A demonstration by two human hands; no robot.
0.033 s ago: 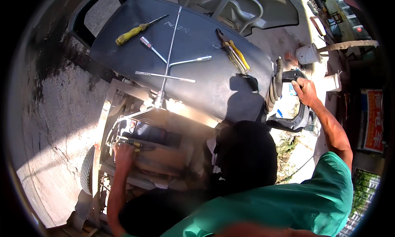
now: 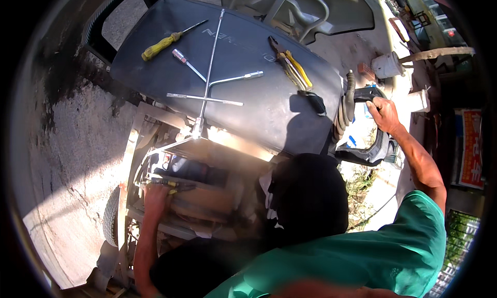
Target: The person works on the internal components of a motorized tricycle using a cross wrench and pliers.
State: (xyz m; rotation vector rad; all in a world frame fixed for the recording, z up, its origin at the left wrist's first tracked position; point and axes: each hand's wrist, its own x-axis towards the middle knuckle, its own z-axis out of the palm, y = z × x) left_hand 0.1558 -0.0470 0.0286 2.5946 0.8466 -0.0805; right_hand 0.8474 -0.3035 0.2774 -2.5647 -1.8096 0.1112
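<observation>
At the lower left, my left hand [image 2: 154,197] is closed around a slim black-and-yellow hand tool [image 2: 178,185], just over a dusty open compartment with a metal frame [image 2: 132,142]. The fingers partly cover the tool, so its exact kind is unclear. Out to the right, my right hand [image 2: 384,114] wraps around a black loop-shaped armrest [image 2: 368,94] at the end of a dark seat panel [image 2: 248,104]. On that panel lie a screwdriver with a yellow handle [image 2: 159,47], a silver multi-arm socket wrench [image 2: 209,75] and yellow-handled pliers [image 2: 291,65].
A second black loop armrest [image 2: 96,31] rises at the panel's far left end. Beside the compartment is a tyre [image 2: 111,215]. A white bucket [image 2: 386,66] with a wooden stick [image 2: 437,54] stands at the far right, near a red brick [image 2: 366,71].
The view has shifted slightly, so the panel and its tools sit a little farther left. My left hand and its tool have tilted slightly; my right hand keeps its grip.
</observation>
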